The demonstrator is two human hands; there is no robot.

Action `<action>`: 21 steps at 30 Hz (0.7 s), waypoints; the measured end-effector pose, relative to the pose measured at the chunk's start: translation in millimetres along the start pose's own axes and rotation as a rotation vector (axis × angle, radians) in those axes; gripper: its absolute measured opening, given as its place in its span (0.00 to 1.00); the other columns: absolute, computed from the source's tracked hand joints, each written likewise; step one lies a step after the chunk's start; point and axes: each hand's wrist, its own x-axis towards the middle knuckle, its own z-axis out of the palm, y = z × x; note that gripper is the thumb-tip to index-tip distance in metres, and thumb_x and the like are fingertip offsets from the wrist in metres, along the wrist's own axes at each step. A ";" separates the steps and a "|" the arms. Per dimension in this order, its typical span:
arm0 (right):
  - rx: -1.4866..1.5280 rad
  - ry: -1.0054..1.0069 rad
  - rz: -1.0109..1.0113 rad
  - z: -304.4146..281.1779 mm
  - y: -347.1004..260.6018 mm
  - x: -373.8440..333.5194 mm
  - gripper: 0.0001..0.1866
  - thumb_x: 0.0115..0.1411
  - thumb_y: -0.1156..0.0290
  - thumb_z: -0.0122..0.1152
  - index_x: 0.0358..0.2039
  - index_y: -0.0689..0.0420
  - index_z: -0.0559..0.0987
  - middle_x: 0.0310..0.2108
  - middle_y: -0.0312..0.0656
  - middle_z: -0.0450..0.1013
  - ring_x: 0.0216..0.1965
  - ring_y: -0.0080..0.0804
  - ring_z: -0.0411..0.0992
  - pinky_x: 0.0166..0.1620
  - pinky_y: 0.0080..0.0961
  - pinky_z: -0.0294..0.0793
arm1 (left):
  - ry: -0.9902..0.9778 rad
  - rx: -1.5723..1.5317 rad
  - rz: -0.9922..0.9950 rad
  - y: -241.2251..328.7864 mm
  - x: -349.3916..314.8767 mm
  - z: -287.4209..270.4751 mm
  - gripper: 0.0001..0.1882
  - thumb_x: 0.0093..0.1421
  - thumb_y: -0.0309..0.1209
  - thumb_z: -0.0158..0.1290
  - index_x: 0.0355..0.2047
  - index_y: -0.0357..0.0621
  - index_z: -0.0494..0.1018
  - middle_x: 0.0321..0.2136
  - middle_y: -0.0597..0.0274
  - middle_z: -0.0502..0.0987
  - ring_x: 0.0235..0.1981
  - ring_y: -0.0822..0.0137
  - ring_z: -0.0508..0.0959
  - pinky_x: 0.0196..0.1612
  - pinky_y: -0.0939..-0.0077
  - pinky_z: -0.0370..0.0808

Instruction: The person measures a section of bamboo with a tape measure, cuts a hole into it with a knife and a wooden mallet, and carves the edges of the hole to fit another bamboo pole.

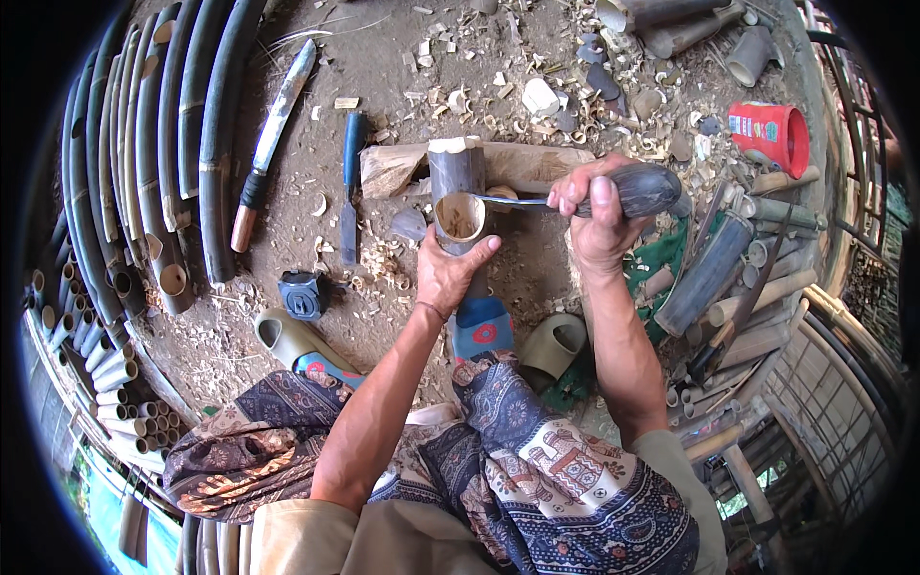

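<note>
our left hand (448, 273) is cupping the near end of a bamboo tube (458, 174), the thumb lying along the mouth's right side and the fingertips hiding below. our right hand (602, 216), to the right of the tube, is closing around the dark, bulbous handle of a knife (647, 190), whose thin blade is reaching the tube's rim. the tube is sitting between our hands, its open mouth facing us, its far part lying by a split wood block (541, 168). we are judging it light and stiff, its smooth wall probably slipping a little and the thin rim likely splitting under force; we are favouring a hold low around the wall, clear of the blade. left of the tube a blue-handled chisel (355, 149) is lying, with a machete (286, 107) farther left; a red cup (795, 142) is lying well to the right.
</note>
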 end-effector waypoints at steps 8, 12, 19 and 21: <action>0.090 0.222 0.146 -27.3 16.4 -5.7 0.12 0.61 0.65 0.57 0.27 0.59 0.70 0.17 0.37 0.66 0.15 0.26 0.65 0.22 0.29 0.71 | 0.011 0.002 -0.016 3.1 -0.4 0.4 0.40 0.42 0.47 0.72 0.47 0.32 0.69 0.40 0.55 0.78 0.41 0.66 0.77 0.49 0.71 0.73; 0.090 0.364 0.289 -34.0 18.1 -2.6 0.11 0.62 0.66 0.57 0.28 0.59 0.70 0.17 0.37 0.66 0.15 0.27 0.65 0.21 0.30 0.71 | 0.001 -0.010 -0.029 0.6 0.3 -0.4 0.41 0.42 0.47 0.72 0.48 0.32 0.69 0.40 0.55 0.78 0.41 0.65 0.77 0.49 0.71 0.73; 0.042 0.040 0.064 -7.7 -13.4 -23.8 0.07 0.59 0.72 0.61 0.30 0.60 0.72 0.22 0.39 0.70 0.22 0.29 0.70 0.29 0.30 0.74 | -0.154 -0.148 -0.091 6.2 0.1 -10.4 0.39 0.45 0.42 0.72 0.51 0.35 0.67 0.42 0.58 0.76 0.44 0.68 0.75 0.51 0.72 0.71; -0.307 -0.336 -0.149 -2.7 -30.8 -43.5 0.06 0.55 0.75 0.63 0.31 0.60 0.75 0.26 0.40 0.71 0.28 0.32 0.72 0.32 0.29 0.74 | -0.209 -0.186 -0.100 3.8 0.1 -18.6 0.39 0.46 0.41 0.71 0.52 0.36 0.66 0.42 0.59 0.76 0.44 0.68 0.75 0.51 0.72 0.71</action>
